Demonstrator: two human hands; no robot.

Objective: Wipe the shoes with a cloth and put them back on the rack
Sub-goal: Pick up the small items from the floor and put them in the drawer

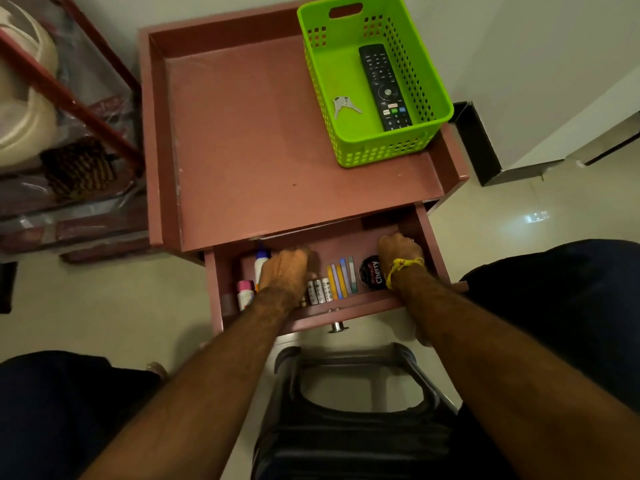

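Observation:
No cloth and no shoe can be made out in this view. Both of my hands are inside the open drawer (346, 309) of a small pink-brown table (277, 133). My left hand (286, 271) is knuckles-up over the drawer's middle, its fingers bent down out of sight. My right hand (400, 251), with a yellow thread at the wrist, reaches into the back right corner, and its fingers are hidden under the tabletop. A round tin of Cherry shoe polish (371, 273) lies just left of my right wrist.
The drawer also holds batteries (320, 291), coloured sticks (341, 277), a glue bottle (260, 265) and a pink-capped bottle (245, 293). A green basket (379, 148) on the tabletop holds a remote (384, 88) and keys (343, 105). A red-framed rack (69, 102) stands left; a dark stool (346, 393) is below me.

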